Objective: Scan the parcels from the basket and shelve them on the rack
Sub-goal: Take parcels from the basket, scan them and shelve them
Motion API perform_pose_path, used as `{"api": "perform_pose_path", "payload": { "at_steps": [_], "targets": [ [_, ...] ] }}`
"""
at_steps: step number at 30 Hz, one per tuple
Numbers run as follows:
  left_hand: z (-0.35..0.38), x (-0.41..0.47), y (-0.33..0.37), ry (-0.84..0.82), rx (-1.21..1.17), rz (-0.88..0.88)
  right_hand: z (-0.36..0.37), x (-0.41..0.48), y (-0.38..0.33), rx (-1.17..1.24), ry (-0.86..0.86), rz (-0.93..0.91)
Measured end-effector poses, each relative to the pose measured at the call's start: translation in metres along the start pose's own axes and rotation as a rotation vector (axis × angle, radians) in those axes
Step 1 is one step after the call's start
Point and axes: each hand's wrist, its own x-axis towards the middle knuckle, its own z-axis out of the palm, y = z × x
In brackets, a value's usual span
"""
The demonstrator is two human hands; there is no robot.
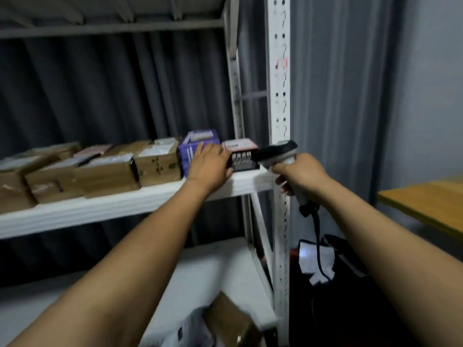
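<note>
My left hand [210, 163] rests with straight fingers against a small pink-topped parcel [241, 153] with a dark barcoded front, at the right end of the rack's middle shelf [120, 206]. A purple box [194, 149] stands just left of it, partly behind my hand. My right hand [299, 175] grips a handheld barcode scanner [280, 152]; its dark head points at the small parcel from the right. The scanner's cable [318, 236] hangs down. Brown cardboard parcels [105, 174] line the shelf to the left.
A white perforated rack post [280, 96] stands right of the shelf. On the lower shelf [213, 269] lie a brown parcel [231, 319] and a pale bag. A wooden tabletop [426, 201] is at right. Dark objects and white paper [310, 261] sit on the floor. Grey curtains hang behind.
</note>
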Motion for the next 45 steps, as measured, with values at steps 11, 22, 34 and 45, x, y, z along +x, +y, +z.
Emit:
{"api": "perform_pose_path", "payload": {
  "at_steps": [11,22,34,45],
  "targets": [
    [0.053,-0.194,-0.026,-0.240,-0.178,-0.095,0.075,-0.109,0.068,-0.045,-0.161,0.076],
    [0.154,-0.397,0.013,-0.790,-0.318,-0.202,0.133,-0.198,0.165,-0.137,-0.297,0.357],
    [0.197,-0.479,-0.012,-1.012,-0.403,-0.184,0.190,-0.230,0.187,-0.341,-0.524,0.288],
    [0.176,-0.509,-0.008,-0.627,-0.507,-0.858,0.225,-0.251,0.197,-0.281,-0.532,0.363]
  ]
}}
